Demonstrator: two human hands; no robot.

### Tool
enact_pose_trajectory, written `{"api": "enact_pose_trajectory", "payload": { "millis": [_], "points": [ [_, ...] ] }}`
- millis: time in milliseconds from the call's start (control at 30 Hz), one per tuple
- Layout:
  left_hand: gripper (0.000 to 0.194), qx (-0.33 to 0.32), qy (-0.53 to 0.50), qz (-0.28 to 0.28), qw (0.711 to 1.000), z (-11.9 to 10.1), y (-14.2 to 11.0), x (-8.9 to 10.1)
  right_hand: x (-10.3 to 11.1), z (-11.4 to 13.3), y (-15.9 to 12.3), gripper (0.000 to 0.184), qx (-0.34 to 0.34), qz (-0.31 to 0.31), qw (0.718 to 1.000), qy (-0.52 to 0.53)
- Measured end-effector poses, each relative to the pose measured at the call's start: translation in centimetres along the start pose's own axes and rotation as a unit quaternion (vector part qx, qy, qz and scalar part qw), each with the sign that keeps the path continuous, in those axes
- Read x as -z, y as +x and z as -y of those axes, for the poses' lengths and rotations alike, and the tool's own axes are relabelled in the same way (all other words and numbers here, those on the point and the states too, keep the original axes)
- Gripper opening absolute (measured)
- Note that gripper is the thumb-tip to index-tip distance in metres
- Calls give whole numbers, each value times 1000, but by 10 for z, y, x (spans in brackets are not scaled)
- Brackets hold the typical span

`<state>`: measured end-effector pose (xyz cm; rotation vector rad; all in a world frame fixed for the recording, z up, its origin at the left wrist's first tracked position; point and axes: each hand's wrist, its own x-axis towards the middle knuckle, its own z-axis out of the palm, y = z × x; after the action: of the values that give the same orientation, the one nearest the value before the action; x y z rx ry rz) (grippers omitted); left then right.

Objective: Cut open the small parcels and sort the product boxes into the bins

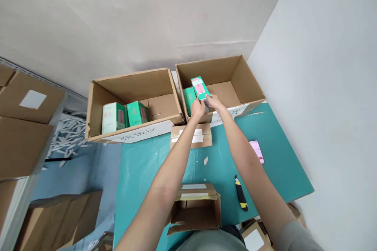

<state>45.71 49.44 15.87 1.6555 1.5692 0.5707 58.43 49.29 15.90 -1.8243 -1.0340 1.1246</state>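
You're in a packing room or stockroom: your table [141, 172] bears open cartons [215, 70] and a box cutter [241, 194], and stacked boxes [23, 143] stand left of the table.

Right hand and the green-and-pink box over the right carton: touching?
Touching. The head view shows the right hand against the green-and-pink box at its near end, no gap visible.

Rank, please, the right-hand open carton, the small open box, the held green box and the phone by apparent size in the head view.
1. Right-hand open carton
2. Small open box
3. Held green box and phone: too alike to rank
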Motion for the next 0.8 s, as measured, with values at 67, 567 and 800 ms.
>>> {"api": "enact_pose_trajectory", "payload": {
  "millis": [67, 567, 800],
  "points": [
    [29, 6, 15, 2, 1000, 0, 0, 0, -4, 1, 0, 35, -8, -16, 998, -59],
    [38, -123, -128, -155, 972, 151, -226, 94, -6, -77, -224, 49, 241, -189, 952, -13],
    [48, 285, -36, -84, 954, 315, -369, 126, -14, -223, -415, 78, -50, -160, 986, 9]
  ]
}}
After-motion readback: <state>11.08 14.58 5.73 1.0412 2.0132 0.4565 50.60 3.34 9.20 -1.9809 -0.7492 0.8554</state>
